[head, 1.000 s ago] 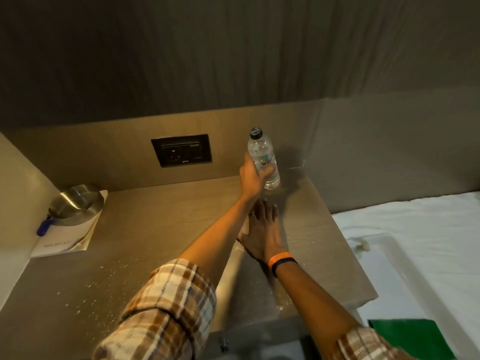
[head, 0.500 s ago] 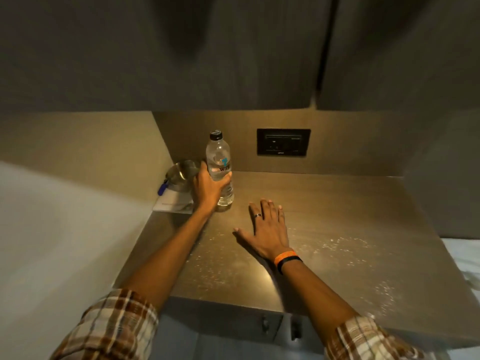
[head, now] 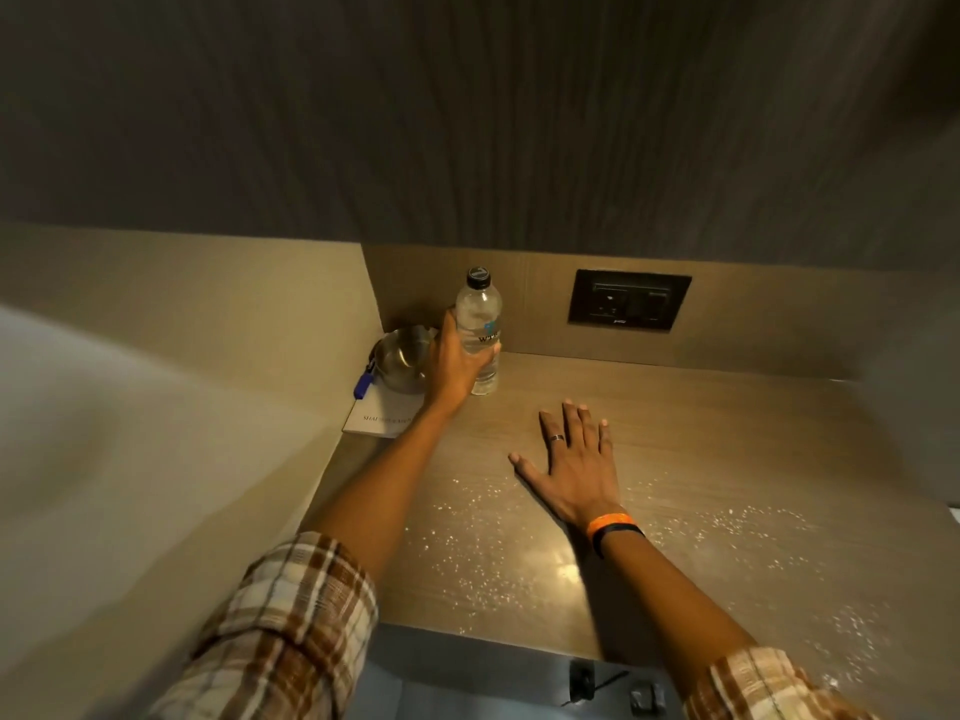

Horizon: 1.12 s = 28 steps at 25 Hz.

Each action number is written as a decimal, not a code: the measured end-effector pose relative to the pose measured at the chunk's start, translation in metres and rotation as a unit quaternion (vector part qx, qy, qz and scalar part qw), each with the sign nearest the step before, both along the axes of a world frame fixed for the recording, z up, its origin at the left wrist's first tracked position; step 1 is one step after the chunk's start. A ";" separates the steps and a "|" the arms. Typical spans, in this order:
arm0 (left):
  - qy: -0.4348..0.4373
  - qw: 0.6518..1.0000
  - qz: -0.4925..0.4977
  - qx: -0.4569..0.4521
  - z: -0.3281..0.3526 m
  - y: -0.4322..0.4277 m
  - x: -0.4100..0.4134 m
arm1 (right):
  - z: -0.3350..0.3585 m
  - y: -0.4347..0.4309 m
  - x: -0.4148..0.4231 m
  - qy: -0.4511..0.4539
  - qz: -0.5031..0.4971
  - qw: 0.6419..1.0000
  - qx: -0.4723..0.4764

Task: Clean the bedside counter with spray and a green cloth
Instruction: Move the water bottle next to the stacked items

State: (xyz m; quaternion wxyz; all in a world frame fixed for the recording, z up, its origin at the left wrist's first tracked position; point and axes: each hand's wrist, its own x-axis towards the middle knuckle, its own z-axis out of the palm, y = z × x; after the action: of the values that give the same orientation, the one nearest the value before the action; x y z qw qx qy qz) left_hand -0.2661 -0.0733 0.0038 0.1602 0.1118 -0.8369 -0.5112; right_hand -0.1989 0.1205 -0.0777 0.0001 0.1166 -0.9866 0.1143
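**At the back corner: bottle held, counter not yet wiped**

At the back corner, the left hand [head: 451,367] closes its fingers around the water bottle [head: 480,332], standing just beside the steel bowl [head: 401,358]. The right hand [head: 574,462] lies flat, fingers apart, on the counter [head: 727,459]. White specks cover the front. No cloth or spray is visible. A careless release could tip the bottle against the bowl.

Since 1.0 s ago your left hand [head: 453,367] carries the water bottle [head: 481,331] from the counter's [head: 727,459] right rear corner to its left rear, upright beside the metal bowl [head: 401,358]. Your right hand [head: 574,462] now lies flat mid-counter, left of its earlier spot.
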 end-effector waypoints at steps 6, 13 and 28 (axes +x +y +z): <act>-0.020 1.000 -0.011 -0.012 -0.004 -0.005 -0.006 | -0.001 -0.001 0.002 0.007 0.001 1.000 -0.002; -0.007 1.000 -0.007 0.021 -0.007 -0.010 -0.006 | -0.002 -0.001 0.001 0.007 0.000 1.000 0.002; 0.016 0.900 -0.178 -0.397 -0.054 0.041 0.098 | 0.026 0.025 0.028 0.059 -0.017 0.998 -0.017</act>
State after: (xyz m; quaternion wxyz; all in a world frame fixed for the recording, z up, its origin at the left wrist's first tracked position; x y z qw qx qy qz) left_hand -0.1676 -0.0323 -0.0503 0.1108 -0.1201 -0.9738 -0.1584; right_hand -0.1712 0.1452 -0.0516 0.0625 0.1068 -0.9846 0.1235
